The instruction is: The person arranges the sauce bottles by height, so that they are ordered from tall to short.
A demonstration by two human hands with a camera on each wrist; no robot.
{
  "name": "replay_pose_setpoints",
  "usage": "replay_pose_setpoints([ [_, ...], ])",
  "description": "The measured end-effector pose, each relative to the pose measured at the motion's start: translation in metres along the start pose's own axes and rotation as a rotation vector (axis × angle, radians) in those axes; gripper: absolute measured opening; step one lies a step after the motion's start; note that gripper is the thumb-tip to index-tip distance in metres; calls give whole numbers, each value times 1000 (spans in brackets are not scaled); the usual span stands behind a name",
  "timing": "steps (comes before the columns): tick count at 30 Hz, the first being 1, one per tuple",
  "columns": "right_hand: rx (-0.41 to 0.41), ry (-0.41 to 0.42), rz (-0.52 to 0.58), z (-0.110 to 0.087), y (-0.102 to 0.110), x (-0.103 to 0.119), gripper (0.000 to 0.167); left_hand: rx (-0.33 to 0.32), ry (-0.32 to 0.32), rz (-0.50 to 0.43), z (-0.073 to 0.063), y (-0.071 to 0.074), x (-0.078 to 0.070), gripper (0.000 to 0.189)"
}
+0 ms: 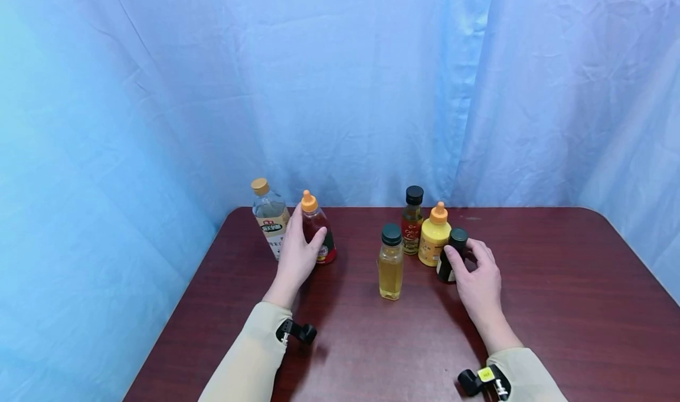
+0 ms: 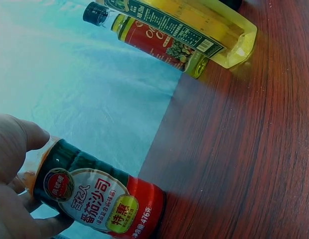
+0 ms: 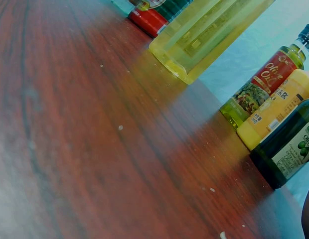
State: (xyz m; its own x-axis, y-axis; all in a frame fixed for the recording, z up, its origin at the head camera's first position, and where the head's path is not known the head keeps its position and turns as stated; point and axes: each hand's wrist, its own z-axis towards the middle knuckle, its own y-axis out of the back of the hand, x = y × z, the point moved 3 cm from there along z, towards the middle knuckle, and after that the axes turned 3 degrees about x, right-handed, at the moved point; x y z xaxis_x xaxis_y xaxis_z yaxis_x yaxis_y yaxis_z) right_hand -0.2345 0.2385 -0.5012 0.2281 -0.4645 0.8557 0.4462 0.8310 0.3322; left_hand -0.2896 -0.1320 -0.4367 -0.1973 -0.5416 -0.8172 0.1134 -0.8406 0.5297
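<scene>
Hands (image 1: 298,251) (image 1: 480,279) on orange-topped red bottle (image 2: 102,194); pale-labelled dark bottle (image 3: 284,152)

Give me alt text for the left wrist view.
The left grip holds a green-and-red tomato sauce bottle near its top. Farther off, a bottle of yellow liquid and a red-labelled olive oil bottle stand on a wood-grained table.

Six bottles (image 1: 314,221) stand on the dark-red woodgrain tabletop (image 1: 563,284). Foremost is a clear, dark-capped bottle of yellow oil (image 1: 391,271).
</scene>
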Motion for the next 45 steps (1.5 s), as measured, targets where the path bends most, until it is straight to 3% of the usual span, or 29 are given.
replay_pose_setpoints([
  [11, 0, 0, 5, 2, -2, 0, 32, -14, -8, 4, -3, 2, 1, 89],
  [19, 6, 0, 6, 1, -3, 6, 33, -92, -41, 17, -27, 8, -2, 93],
  [23, 3, 5, -5, 3, 0, 7, 33, -173, -114, 49, -37, 9, -10, 89],
  [27, 2, -4, -5, 2, 2, 7, 34, -291, -249, 91, -45, 8, -24, 80],
  [30, 3, -19, -3, -1, 2, 5, 35, -322, -355, 88, -51, 4, -36, 74],
  [33, 5, -23, -5, -1, 2, 5, 35, -283, -401, 63, -53, -1, -47, 72],
  [36, 6, -19, -1, -1, 2, 4, 35, -198, -393, 28, -53, -5, -57, 70],
  [39, -1, -10, 2, 0, 2, 3, 33, -69, -377, -16, -50, -10, -70, 70],
  [45, -12, 5, 6, 3, 2, 1, 33, 199, -401, -66, -38, -22, -97, 76],
])
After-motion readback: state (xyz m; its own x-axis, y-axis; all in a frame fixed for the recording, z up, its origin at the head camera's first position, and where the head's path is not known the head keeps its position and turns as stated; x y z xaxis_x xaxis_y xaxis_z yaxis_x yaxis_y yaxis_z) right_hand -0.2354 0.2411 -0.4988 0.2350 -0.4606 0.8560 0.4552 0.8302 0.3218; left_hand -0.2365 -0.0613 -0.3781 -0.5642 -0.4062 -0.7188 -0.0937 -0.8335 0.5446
